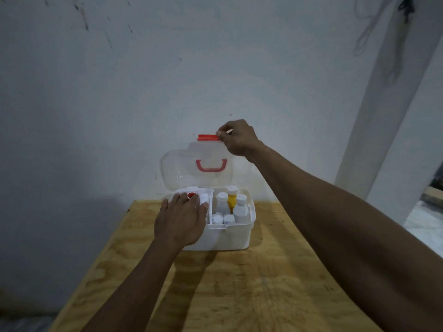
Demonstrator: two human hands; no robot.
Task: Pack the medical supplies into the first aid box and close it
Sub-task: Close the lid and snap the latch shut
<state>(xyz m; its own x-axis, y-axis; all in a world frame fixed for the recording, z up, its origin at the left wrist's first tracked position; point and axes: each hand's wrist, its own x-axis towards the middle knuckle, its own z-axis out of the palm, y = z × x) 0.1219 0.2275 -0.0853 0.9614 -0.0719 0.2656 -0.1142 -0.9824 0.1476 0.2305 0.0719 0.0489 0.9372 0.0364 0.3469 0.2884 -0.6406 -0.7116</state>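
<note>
A white first aid box (230,238) stands at the far end of the wooden table, its clear lid (177,168) raised upright. The lid carries a red handle (211,165) and a red latch (207,137) on its top edge. My right hand (237,140) pinches the lid's top edge beside the latch. My left hand (181,219) lies flat, fingers spread, over the inner tray (211,204) on the box's left side, next to a red-capped item (191,195). In the right compartment stand white bottles (240,208), a yellow bottle (231,200) and two small rolls (223,219).
The plywood table (239,283) reaches toward me from a pale wall (215,68) just behind the box. A white pillar (388,116) rises at the right, with floor clutter past it. The table's left edge drops to a dark floor.
</note>
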